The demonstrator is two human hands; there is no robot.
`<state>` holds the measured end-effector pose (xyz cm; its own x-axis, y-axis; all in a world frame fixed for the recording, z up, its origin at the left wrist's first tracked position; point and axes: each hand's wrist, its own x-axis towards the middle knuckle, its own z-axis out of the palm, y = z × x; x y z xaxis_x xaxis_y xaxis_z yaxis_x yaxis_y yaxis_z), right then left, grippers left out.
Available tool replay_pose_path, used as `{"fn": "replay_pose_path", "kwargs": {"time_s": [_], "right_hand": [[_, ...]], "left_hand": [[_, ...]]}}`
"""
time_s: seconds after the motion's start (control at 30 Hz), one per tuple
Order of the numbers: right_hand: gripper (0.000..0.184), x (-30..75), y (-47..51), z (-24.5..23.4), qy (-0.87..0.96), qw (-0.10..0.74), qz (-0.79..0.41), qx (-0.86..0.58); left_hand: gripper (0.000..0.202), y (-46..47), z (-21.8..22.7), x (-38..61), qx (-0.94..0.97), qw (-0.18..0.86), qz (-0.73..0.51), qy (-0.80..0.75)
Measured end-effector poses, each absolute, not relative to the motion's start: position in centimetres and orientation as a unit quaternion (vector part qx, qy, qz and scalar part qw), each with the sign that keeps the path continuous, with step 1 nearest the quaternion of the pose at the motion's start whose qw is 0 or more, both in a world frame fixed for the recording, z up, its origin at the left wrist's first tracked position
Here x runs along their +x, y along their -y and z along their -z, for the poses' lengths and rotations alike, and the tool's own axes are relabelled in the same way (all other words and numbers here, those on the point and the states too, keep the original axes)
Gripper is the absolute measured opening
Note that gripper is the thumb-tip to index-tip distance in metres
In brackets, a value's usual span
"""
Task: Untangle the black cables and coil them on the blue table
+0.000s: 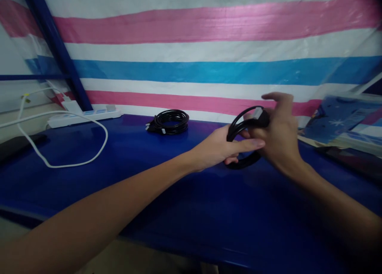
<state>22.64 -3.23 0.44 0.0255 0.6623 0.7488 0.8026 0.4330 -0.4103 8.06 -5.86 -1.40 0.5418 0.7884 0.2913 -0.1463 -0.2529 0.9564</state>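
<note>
A coil of black cable (243, 160) is held up over the blue tabletop in front of me. My left hand (222, 144) is closed around the coil's left side, its thumb stretched across the front. At the coil's right side, my right hand (282, 128) grips the cable close to its plug (260, 116), which has a pale rectangular end. The right index finger sticks out above the coil, slightly blurred. Part of the right-hand fingers is hidden behind the cable. A second black cable coil (171, 122) lies on the table further back, with pale plug ends at its left.
A white power strip (86, 116) with a white charger (71, 106) stands at the back left. Its white cord (104, 140) loops over the blue table (143, 170). Dark flat objects lie at both sides. A blue printed package (328, 116) stands at right, before a striped sheet (191, 71).
</note>
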Motion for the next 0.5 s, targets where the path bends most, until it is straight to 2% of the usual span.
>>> {"fn": "replay_pose_path", "kwargs": {"time_s": [0.07,0.13,0.2,0.3,0.4,0.5], "right_hand": [[0.052,22.7,3.3,-0.5,0.723,0.442,0.128,-0.515],[0.033,22.8,3.2,-0.5,0.737,0.398,0.208,-0.504],[0.019,23.0,3.0,-0.6,0.749,0.395,0.252,-0.469],[0.02,23.5,2.8,-0.8,0.798,0.413,0.169,-0.405],[0.034,23.7,2.9,-1.1,0.818,0.415,0.082,-0.39],[0.033,23.5,3.4,-1.2,0.827,0.417,0.012,-0.376]], "left_hand": [[0.019,6.0,1.0,8.0,0.661,0.567,-0.412,-0.267],[0.017,5.9,0.8,7.8,0.657,0.55,-0.418,-0.302],[0.012,5.8,0.7,7.7,0.671,0.504,-0.436,-0.326],[0.004,5.6,0.7,7.6,0.707,0.41,-0.459,-0.349],[0.011,5.4,0.8,7.3,0.737,0.323,-0.475,-0.355],[0.016,5.0,0.8,6.8,0.753,0.26,-0.487,-0.358]]}}
